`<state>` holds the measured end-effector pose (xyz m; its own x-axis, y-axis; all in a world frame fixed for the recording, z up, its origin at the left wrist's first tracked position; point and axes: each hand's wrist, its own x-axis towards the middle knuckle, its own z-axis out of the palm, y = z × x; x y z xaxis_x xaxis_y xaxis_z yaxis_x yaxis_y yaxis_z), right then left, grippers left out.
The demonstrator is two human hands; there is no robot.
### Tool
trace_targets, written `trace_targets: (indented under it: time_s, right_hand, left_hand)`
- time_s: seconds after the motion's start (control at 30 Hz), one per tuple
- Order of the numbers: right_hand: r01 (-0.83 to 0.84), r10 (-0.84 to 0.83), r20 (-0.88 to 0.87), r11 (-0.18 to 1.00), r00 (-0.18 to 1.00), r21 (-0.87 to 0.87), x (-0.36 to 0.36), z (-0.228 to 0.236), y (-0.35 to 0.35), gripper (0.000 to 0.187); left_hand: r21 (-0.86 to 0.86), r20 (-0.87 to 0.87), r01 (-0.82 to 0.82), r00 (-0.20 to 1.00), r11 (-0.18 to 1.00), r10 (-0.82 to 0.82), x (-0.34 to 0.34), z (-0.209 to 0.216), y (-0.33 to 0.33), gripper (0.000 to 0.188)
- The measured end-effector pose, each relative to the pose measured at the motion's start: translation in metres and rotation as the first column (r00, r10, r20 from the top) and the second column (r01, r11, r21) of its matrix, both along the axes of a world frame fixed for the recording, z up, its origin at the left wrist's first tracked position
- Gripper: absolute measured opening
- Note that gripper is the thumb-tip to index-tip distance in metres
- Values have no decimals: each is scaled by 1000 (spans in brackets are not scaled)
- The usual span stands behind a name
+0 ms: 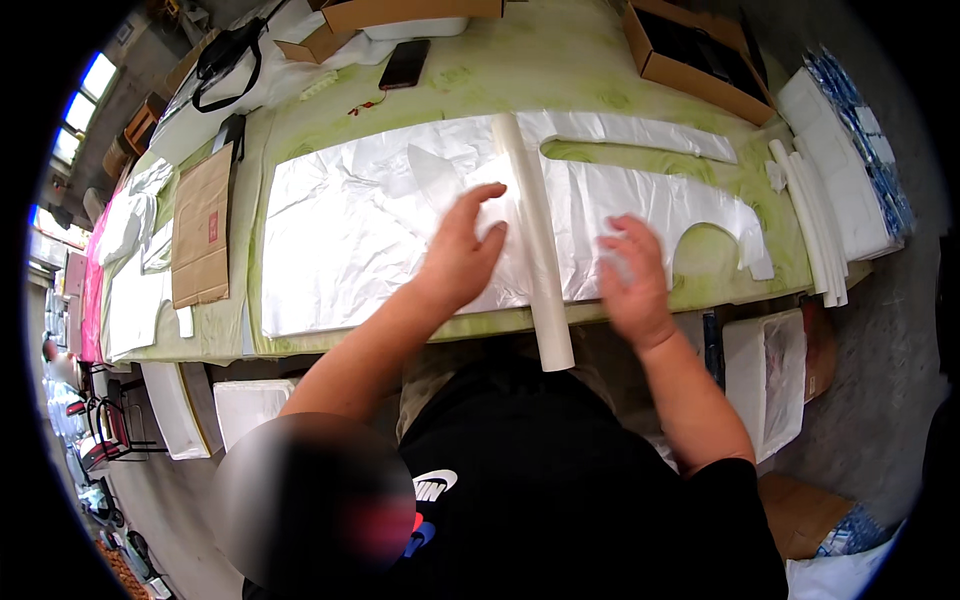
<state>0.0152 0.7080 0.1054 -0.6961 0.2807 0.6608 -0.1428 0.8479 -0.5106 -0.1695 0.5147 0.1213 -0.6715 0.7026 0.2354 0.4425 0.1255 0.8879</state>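
Observation:
A flat white plastic sheet (350,230), cut like an apron with a long strap and a curved notch at its right end, lies spread on the table. Across its middle rests a long off-white roll or tube (535,230), its near end sticking out past the table's front edge. My left hand (462,252) hovers just left of the tube, thumb and fingers apart, holding nothing. To the tube's right, my right hand (635,280) is raised over the sheet, somewhat blurred, its bent fingers apart and nothing clear in them.
The green-patterned table (520,70) carries a phone (405,64), a flattened cardboard piece (203,225) at left and an open carton (690,60) at far right. Thin white rolls (815,225) stand beside packed blue-and-white bundles (855,150). White bins (765,375) sit below the front edge.

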Motion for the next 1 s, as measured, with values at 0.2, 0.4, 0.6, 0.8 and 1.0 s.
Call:
trace_targets:
  time_s: [0.2,0.4,0.6,0.8,1.0]
  right_hand:
    - [-294,333,113,917,936,-269,-9,10,-66,35]
    - [-396,422,220,906,880,-151,-18,13,-74,37]
    - [-246,274,118,946,954,-210,-20,18,-75,36]
    - [78,-104,170,985,980,156,-68,-6,-32,42]
    - [178,-293,410,938,864,297,-142,-13,-14,58]
  left_hand:
    - [-495,-488,-83,850,865,-198,12,-28,-6,68]
    - [-617,-397,-2,864,787,-310,0,3,-14,72]
    - [-243,-630,249,694,938,-348,-25,8,0,52]
    - [-197,-605,196,747,961,-277,-19,3,-5,33]
    - [-274,-497,42,849,961,-179,-5,0,-60,49]
